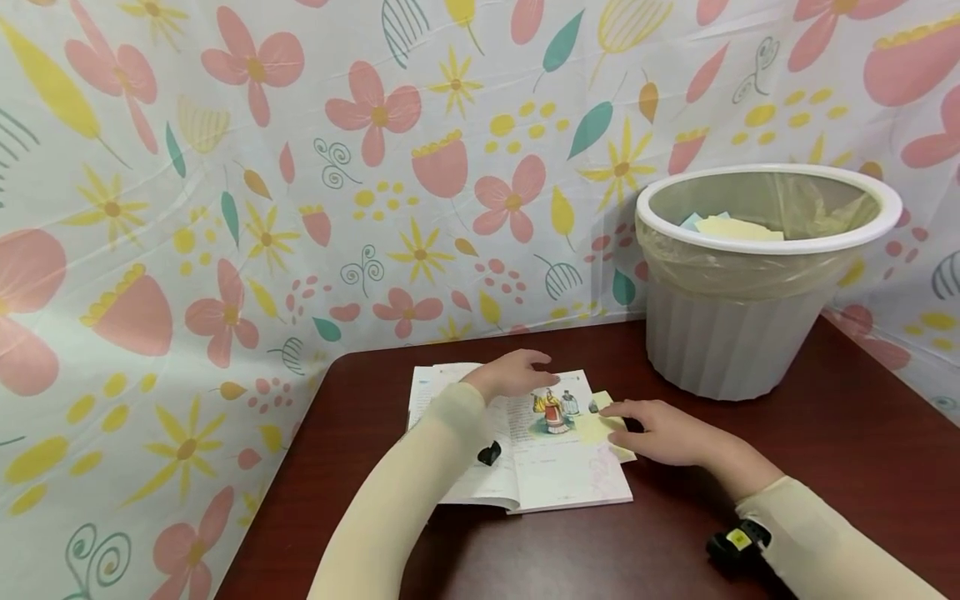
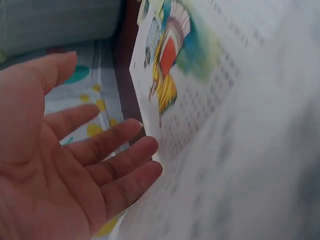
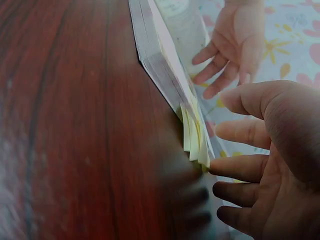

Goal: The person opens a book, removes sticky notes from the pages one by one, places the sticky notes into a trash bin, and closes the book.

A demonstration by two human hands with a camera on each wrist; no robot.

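A: Starting left. The left hand [image 1: 512,372] is lying flat on the open book [image 1: 555,475], fingers straight, gripping nothing. The book is sitting on the dark red table [image 1: 825,433], near its back-left corner.

B: And right of that?

A: The right hand [image 1: 660,429] is reaching with straight, relaxed fingers to the yellow sticky notes [image 1: 600,427] poking from the book's right edge. Fingertips are touching them; nothing is pinched. The right wrist view is showing at least 3 notes fanned together.

B: Risk?

A: I'm judging that the page could tear or lift if a note is pulled while the left hand isn't pressing firmly. Several notes could come away together.

B: Far right?

A: The white bin [image 1: 765,275], lined, is holding paper.
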